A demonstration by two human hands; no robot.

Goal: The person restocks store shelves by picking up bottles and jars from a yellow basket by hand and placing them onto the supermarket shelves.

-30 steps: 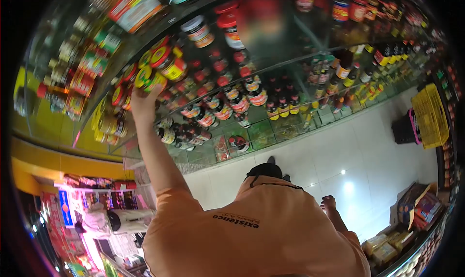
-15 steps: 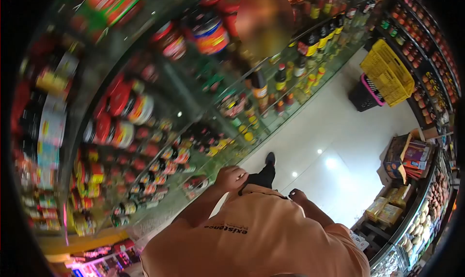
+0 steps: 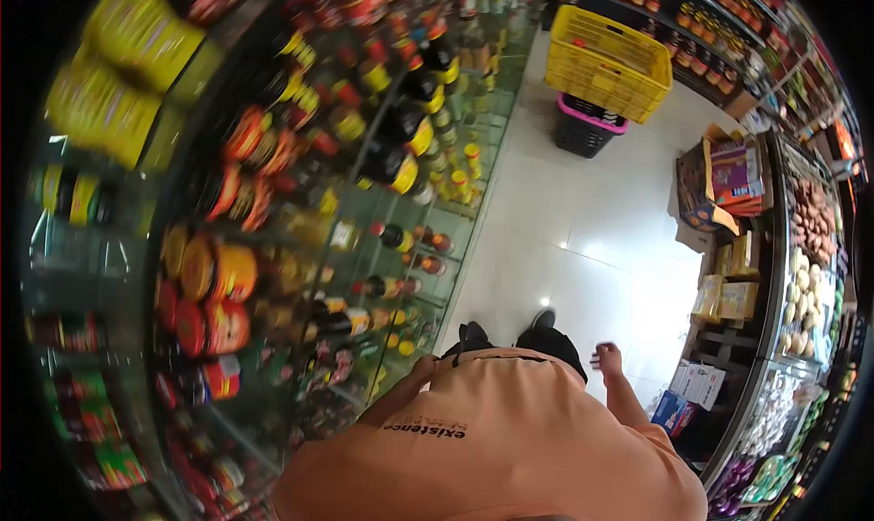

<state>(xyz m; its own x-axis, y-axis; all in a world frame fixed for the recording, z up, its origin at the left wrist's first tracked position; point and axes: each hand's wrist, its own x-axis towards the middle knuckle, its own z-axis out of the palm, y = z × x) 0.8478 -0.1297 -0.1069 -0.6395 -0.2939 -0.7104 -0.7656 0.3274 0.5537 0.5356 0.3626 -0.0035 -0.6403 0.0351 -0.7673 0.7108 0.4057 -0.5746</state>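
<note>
Seen from above, my left hand (image 3: 423,370) hangs at the left side of my waist, close to the glass shelves (image 3: 496,148); its fingers are too unclear to read. My right hand (image 3: 604,357) hangs out from my right side over the pale floor, fingers somewhat apart and nothing in them. Bottles with dark contents and yellow labels (image 3: 401,170) stand on the shelves at the left. Jars with red and yellow lids (image 3: 214,268) sit lower on those shelves.
A yellow crate (image 3: 608,61) sits over a black basket with a pink rim (image 3: 587,131) on the floor ahead. At the right are an open cardboard box (image 3: 696,188), small cartons (image 3: 736,301) and a produce stand with potatoes (image 3: 801,293). Jar shelves line the back.
The view has turned and moved along the aisle, so the crate and basket appear further left. Both my feet now show. My left hand has lowered to my waist, and my right hand is further out.
</note>
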